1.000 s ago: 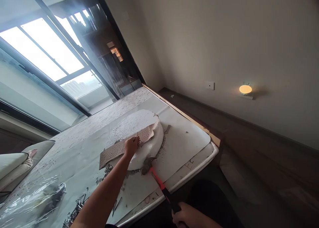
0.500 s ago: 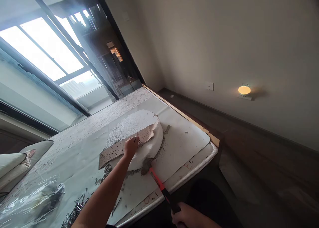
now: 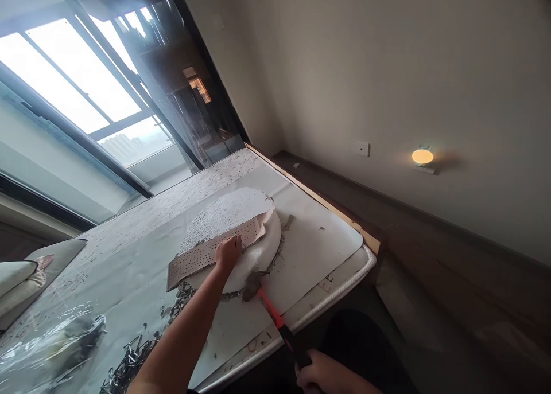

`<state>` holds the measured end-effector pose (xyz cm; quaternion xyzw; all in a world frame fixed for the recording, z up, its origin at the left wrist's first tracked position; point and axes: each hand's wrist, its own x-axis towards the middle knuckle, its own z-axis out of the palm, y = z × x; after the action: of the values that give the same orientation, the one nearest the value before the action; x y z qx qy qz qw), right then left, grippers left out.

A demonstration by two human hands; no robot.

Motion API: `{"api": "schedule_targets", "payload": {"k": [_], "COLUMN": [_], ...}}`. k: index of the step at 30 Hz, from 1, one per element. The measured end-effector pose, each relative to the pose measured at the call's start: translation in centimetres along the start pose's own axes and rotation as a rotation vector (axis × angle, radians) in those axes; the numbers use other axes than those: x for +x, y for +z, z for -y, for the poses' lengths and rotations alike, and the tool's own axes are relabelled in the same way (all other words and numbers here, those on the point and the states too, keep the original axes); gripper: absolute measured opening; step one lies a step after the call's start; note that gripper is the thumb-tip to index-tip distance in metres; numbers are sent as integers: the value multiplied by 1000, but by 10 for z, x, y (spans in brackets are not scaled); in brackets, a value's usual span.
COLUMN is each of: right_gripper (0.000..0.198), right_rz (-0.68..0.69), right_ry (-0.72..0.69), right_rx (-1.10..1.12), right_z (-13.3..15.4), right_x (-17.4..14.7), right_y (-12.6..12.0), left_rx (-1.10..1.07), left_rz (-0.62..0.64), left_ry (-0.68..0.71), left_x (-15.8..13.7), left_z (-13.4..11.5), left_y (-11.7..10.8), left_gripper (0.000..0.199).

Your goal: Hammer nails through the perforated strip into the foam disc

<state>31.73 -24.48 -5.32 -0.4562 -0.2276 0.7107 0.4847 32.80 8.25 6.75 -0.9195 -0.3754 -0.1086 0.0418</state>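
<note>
My left hand (image 3: 228,253) is closed in a pinch on a thin nail (image 3: 236,232), which stands nearly upright over a beige strip dotted with small dark holes (image 3: 200,258). That strip lies across a round white slab (image 3: 226,206) with a rough top and crumbling edge. My right hand (image 3: 317,373) grips the dark end of a hammer (image 3: 271,309) with a red and black handle. The hammer's head, dusty and grey, rests low at the slab's near edge. Whether the nail's tip enters the strip is hidden by my fingers.
Loose nails (image 3: 131,359) lie in a pile beside my left forearm, near a clear plastic bag (image 3: 64,348). Grey crumbs are scattered around the slab on a pale sheet (image 3: 322,239) over a mattress with a white corded edge (image 3: 344,285). A small lamp (image 3: 422,156) glows on the wall.
The view has shifted slightly. My left hand has moved a little to the right along the strip, and the nail now stands more upright. The hammer stays about where it was.
</note>
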Motion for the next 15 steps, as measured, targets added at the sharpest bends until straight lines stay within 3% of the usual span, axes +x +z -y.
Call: {"api": "schedule_targets", "payload": {"k": [7, 15], "right_gripper": [6, 8], "right_rz": [5, 15], "right_ry": [34, 50], "right_rx": [51, 93], "right_z": [-2, -3], "right_x": [2, 3], "right_y": [-1, 0], "left_rx": [74, -16], "left_rz": [47, 57], "left_ry": [10, 36], "left_x": [0, -1], "left_z": [-2, 0], "left_y": [0, 2], "left_gripper": [45, 49]}}
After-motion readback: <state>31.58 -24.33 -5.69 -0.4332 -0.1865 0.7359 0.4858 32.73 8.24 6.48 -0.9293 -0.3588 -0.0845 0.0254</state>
